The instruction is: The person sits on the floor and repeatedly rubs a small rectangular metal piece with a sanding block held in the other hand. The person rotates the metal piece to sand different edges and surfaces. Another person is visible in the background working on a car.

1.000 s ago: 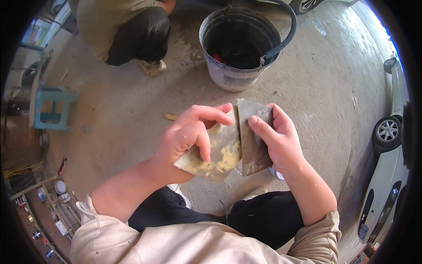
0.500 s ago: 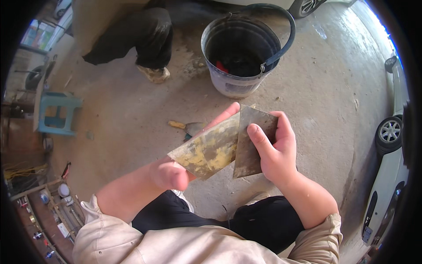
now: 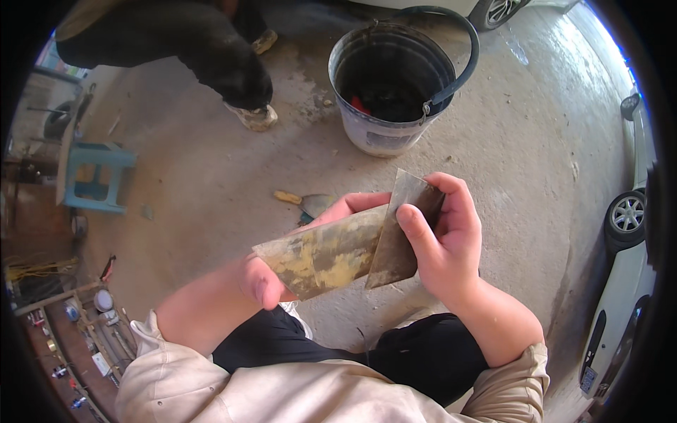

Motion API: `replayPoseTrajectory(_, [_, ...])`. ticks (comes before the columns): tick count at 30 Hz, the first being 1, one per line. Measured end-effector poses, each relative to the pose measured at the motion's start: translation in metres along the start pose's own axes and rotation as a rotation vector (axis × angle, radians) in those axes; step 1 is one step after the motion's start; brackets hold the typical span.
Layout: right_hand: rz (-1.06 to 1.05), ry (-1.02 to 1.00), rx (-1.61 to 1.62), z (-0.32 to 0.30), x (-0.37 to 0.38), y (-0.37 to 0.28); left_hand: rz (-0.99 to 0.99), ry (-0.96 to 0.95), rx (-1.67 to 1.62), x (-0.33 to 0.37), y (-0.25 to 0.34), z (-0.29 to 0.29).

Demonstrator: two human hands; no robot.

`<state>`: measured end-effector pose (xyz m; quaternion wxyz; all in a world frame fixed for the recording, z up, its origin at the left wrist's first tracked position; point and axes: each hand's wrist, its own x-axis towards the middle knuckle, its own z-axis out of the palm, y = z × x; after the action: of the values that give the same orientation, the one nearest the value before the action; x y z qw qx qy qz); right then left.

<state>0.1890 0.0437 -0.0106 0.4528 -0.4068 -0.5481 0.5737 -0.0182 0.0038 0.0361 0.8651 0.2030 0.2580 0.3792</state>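
Note:
My left hand (image 3: 264, 282) carries a thin flat scraper sheet (image 3: 328, 252) smeared with yellowish filler. Its fingers run along the far side and underneath, and the thumb is by the near-left corner. My right hand (image 3: 451, 243) pinches a second, greyish scraper sheet (image 3: 396, 236) between thumb and fingers. That sheet stands tilted, its left edge against or just over the right end of the smeared one; exact contact is hard to make out. Beyond my left hand, a putty knife with a yellowish handle (image 3: 287, 197) lies on the concrete floor, partly hidden by my fingers.
A dark-lined bucket (image 3: 384, 137) with a raised handle stands ahead, something red inside. To the far left are a blue plastic stool (image 3: 99, 180) and another person's dark-trousered leg (image 3: 233, 70). A partitioned tray of small parts (image 3: 74, 345) sits lower left; a white car (image 3: 613, 310) stands at right.
Both sheets have shifted slightly, the smeared one left and flatter. My left fingers have curled in more along its far edge. The other person's legs have moved.

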Motion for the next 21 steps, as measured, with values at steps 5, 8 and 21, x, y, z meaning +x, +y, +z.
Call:
replayPoseTrajectory(5, [-0.129, 0.022, -0.237, -0.008, 0.006, 0.008, -0.020, 0.001, -0.031, 0.005, -0.001, -0.001])
replayPoseTrajectory(8, [-0.051, 0.130, -0.159, -0.012, 0.009, -0.001, 0.001, -0.028, 0.069, 0.006, -0.002, -0.002])
replayPoseTrajectory(21, [-0.371, 0.120, -0.561, -0.008, 0.011, 0.002, 0.264, -0.157, 0.370, 0.014, -0.033, -0.022])
